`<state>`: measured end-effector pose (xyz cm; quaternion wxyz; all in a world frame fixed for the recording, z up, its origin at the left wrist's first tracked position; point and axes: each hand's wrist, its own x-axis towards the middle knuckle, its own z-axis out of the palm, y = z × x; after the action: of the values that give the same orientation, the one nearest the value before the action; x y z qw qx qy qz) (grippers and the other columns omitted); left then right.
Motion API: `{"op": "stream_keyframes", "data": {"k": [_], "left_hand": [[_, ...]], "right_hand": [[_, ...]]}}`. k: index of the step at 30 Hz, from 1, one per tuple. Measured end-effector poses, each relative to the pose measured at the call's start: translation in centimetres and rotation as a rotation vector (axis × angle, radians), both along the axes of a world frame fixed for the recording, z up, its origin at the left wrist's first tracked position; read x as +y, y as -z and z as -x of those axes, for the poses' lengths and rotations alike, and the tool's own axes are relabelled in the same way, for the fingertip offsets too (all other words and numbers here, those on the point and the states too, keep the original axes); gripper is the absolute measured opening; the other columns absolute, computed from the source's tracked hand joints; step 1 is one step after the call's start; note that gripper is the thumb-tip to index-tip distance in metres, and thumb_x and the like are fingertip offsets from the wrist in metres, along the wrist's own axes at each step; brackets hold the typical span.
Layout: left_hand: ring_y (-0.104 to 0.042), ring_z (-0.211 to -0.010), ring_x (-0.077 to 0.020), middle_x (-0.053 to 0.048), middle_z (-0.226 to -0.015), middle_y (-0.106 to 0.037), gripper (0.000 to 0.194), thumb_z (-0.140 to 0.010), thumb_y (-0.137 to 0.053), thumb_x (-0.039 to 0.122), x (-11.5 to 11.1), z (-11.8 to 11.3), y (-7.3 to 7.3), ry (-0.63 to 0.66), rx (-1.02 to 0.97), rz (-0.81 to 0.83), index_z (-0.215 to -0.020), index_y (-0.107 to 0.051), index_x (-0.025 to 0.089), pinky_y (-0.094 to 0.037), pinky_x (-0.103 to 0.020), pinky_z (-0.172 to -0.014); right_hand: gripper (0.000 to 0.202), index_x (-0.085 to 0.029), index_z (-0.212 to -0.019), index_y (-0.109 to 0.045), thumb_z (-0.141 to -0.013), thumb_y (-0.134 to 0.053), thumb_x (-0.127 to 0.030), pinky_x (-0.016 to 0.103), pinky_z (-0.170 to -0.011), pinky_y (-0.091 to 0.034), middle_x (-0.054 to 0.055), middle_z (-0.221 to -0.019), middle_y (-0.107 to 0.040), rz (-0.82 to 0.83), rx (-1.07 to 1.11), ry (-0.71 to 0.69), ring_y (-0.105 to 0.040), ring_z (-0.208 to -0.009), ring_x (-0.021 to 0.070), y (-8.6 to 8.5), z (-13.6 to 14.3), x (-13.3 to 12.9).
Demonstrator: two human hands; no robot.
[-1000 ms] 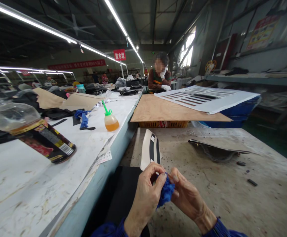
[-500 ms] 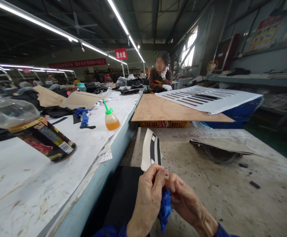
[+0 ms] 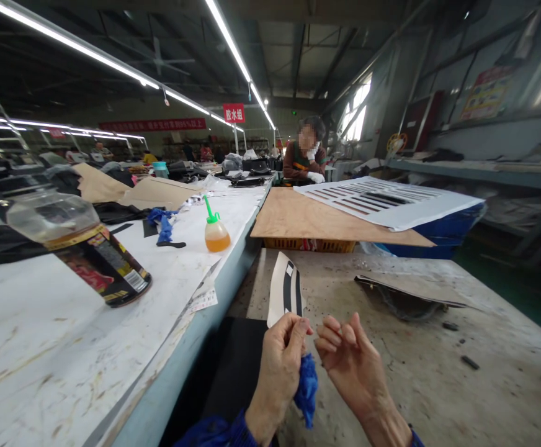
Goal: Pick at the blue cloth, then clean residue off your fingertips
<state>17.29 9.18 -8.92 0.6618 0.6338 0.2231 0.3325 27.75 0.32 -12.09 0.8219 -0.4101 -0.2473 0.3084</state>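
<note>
Blue cloth [image 3: 306, 388], crumpled into a small wad, hangs from my left hand [image 3: 282, 360]; I pinch it between thumb and curled fingers, and most of it dangles below my palm. My right hand [image 3: 349, 366] sits just beside the left, fingers loosely bent with the tips turned up, holding nothing and not touching the cloth. Both hands hover over the near edge of the worn grey table [image 3: 414, 366].

Just beyond my left fingertips lies a white piece with black stripes [image 3: 285, 288], curved and resting flat on the table, its near end overlapping a black sheet [image 3: 233, 366] that runs under my left wrist. Farther out past my right hand is a dark flat piece under a grey card [image 3: 405, 292], with a few small dark scraps to its right.

To the left of my left hand runs a long white bench [image 3: 66, 335]. On it, well apart from me, a jar with a red and black label [image 3: 89, 248] lies tilted, and farther along stands a small bottle of orange liquid with a green nozzle [image 3: 216, 233]. Ahead, a plywood board [image 3: 317, 217] rests on an orange crate, with a white slotted panel [image 3: 386, 198] on it. Another person [image 3: 305, 155] sits beyond it.
</note>
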Motion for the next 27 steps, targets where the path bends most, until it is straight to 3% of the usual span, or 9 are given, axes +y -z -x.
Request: {"op": "stream_keyframes", "data": {"k": [3,5,7,9,12,15,20,27], "left_hand": [[-0.025,-0.043,-0.0044,0.01,-0.046,-0.031,0.046,-0.082,-0.063,0.058,0.2,-0.1,0.5,0.069,-0.03,0.048,-0.068,-0.059,0.014,-0.02,-0.018,-0.043],[-0.028,-0.042,-0.0041,0.008,-0.044,-0.037,0.045,-0.079,-0.068,0.056,0.1,-0.2,0.7,0.157,-0.043,0.08,-0.077,-0.069,0.011,-0.02,-0.018,-0.043],[-0.034,-0.043,-0.0041,0.003,-0.05,-0.052,0.049,-0.077,-0.071,0.055,-0.1,-0.2,0.8,0.237,-0.062,0.112,-0.095,-0.075,0.009,-0.024,-0.018,-0.044],[-0.037,-0.044,-0.0035,-0.004,-0.067,-0.064,0.054,-0.078,-0.069,0.057,-0.3,-0.2,0.8,0.284,-0.09,0.145,-0.107,-0.075,0.012,-0.028,-0.019,-0.044],[-0.038,-0.042,-0.002,-0.007,-0.079,-0.067,0.051,-0.08,-0.068,0.055,-0.3,-0.2,0.6,0.296,-0.104,0.176,-0.106,-0.075,0.012,-0.029,-0.019,-0.043],[-0.038,-0.042,-0.0019,-0.005,-0.076,-0.066,0.042,-0.08,-0.071,0.045,-0.1,-0.1,0.6,0.274,-0.083,0.19,-0.104,-0.073,0.01,-0.029,-0.019,-0.042],[-0.038,-0.042,-0.0024,-0.001,-0.07,-0.061,0.033,-0.084,-0.065,0.036,0.1,0.0,0.4,0.281,-0.054,0.183,-0.103,-0.069,0.009,-0.03,-0.018,-0.043],[-0.042,-0.05,-0.0063,-0.004,-0.067,-0.065,0.024,-0.087,-0.061,0.027,-0.7,0.5,-0.1,0.326,-0.002,0.047,-0.099,-0.069,0.007,-0.033,-0.019,-0.05]], "right_hand": [[0.055,-0.031,-0.085,-0.068,-0.102,-0.02,-0.051,0.026,-0.065,-0.048,-0.001,-0.085,-0.058,0.079,-0.296,0.181,-0.052,-0.064,0.0109,-1.4,-1.6,-1.5],[0.037,-0.038,-0.116,-0.065,-0.102,-0.031,-0.043,0.036,-0.08,-0.05,0.003,-0.116,-0.062,0.183,-0.551,0.273,-0.06,-0.085,0.016,-1.8,-2.0,-2.5],[0.036,-0.038,-0.129,-0.06,-0.096,-0.049,-0.029,0.045,-0.096,-0.042,0.005,-0.141,-0.051,0.301,-0.83,0.335,-0.057,-0.111,0.0239,-1.6,-1.9,-3.4],[0.049,-0.039,-0.131,-0.059,-0.091,-0.053,-0.013,0.051,-0.106,-0.03,0.004,-0.154,-0.038,0.393,-1.079,0.383,-0.044,-0.13,0.0297,-0.8,-1.5,-3.8],[0.069,-0.044,-0.139,-0.048,-0.089,-0.041,0.003,0.057,-0.107,-0.024,0.0,-0.162,-0.021,0.473,-1.3,0.445,-0.029,-0.141,0.0316,0.6,-0.8,-3.9],[0.079,-0.045,-0.146,-0.035,-0.088,-0.035,0.01,0.058,-0.106,-0.026,0.003,-0.164,-0.01,0.556,-1.506,0.514,-0.021,-0.145,0.0322,1.1,-0.2,-3.7],[0.083,-0.035,-0.154,-0.018,-0.087,-0.035,0.011,0.053,-0.104,-0.033,0.011,-0.164,-0.002,0.687,-1.919,0.591,-0.016,-0.146,0.0326,0.0,-0.3,-4.7],[0.077,-0.026,-0.145,-0.039,-0.08,-0.034,0.015,0.051,-0.104,-0.031,0.013,-0.163,-0.007,0.566,-2.014,0.433,-0.016,-0.146,0.0328,-1.2,-1.7,-7.0]]}}
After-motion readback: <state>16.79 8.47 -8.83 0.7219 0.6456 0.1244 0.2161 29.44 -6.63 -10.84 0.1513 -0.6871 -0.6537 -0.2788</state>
